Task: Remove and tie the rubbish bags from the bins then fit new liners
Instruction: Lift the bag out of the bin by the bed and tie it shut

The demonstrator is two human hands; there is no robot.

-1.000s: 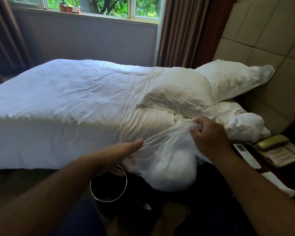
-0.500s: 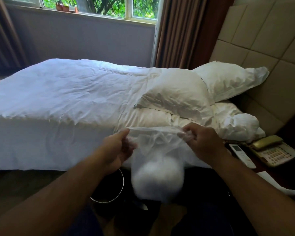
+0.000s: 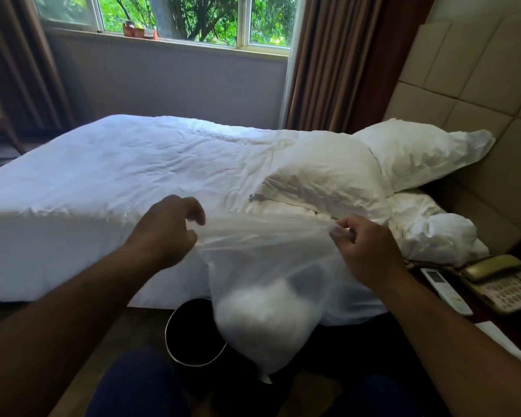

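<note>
bag [image 3: 268, 266] contents blurred, bin [image 3: 190, 335] partly hidden

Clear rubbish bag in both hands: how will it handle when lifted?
Likely floppy: the rubbish bag sags between left hand and right hand. Probably light: the white wad barely stretches it. May swing, since it hangs free.

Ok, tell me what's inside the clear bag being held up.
The clear bag, held by the left hand and right hand, has a white mass at its bottom. The film blurs it; what it is cannot be told.
</note>
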